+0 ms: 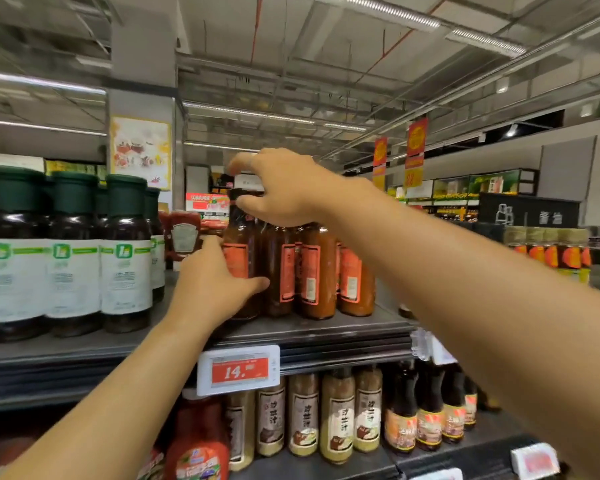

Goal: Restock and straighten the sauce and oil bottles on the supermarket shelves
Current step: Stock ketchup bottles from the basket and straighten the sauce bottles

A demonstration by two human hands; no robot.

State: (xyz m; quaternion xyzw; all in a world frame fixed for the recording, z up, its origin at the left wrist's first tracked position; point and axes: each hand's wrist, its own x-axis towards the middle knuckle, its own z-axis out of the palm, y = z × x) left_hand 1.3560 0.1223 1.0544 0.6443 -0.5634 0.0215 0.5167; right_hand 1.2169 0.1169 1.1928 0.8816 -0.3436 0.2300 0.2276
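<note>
A dark sauce bottle with an orange label [241, 251] stands at the left end of a group of orange-labelled sauce bottles [317, 271] on the top shelf [326, 329]. My left hand [210, 284] grips the lower body of that bottle, thumb across its front. Over its black cap, my right hand [284, 190] holds the neck from above with curled fingers. The cap is mostly hidden by my right hand.
Green-capped dark bottles with white labels [73, 258] fill the shelf to the left, and a ketchup bottle [184, 237] stands behind. A price tag reading 14 [239, 370] hangs on the shelf edge. Pale dressing bottles [336, 415] and dark sauce bottles [430, 410] stand on the shelf below.
</note>
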